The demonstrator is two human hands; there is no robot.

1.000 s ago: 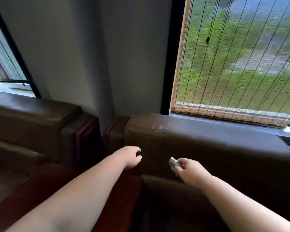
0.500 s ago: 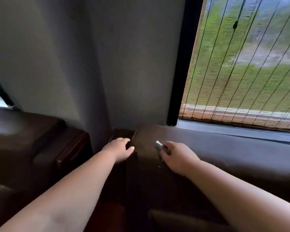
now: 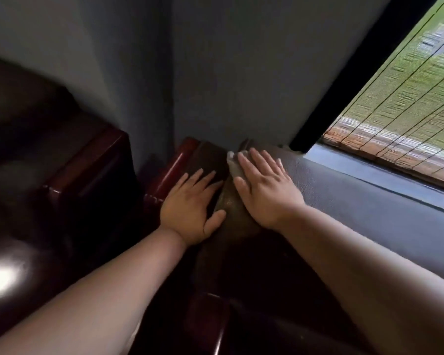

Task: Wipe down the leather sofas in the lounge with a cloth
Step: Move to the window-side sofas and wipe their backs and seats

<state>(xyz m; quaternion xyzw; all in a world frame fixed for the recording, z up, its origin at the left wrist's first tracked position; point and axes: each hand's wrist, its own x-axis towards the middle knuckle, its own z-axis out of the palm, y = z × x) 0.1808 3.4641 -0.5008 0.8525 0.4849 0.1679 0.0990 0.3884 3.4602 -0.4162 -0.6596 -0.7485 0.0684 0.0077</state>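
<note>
Head view, one frame, somewhat blurred by motion.

Right hand: laid flat, palm down, on the top of the backrest of the dark brown leather sofa at its left end. The fingers are straight and spread, pointing toward the wall. No grip is formed; the hand presses rather than clasps.

Cloth: pale grey-white, lying under the right hand's index finger and thumb side. Only a small strip shows, past the fingertips and along the inner edge of the hand. It sits on the corner of the backrest, close to the grey wall. How much of it lies beneath the palm cannot be told.

Left hand: also flat and palm down, fingers straight, resting on the leather pad of the sofa's end panel just beside the right hand. The thumb extends toward the right hand; a narrow strip of leather shows between the two hands. It holds nothing.

Surroundings: glossy red-brown wooden trim borders the end panel on its left. A second dark sofa with similar wooden trim stands to the left, apart from the first, with a bright reflection on its lower surface. To the right, a black window frame meets the wall, and a bamboo blind hangs over the glass above a dark sill running behind the backrest.
</note>
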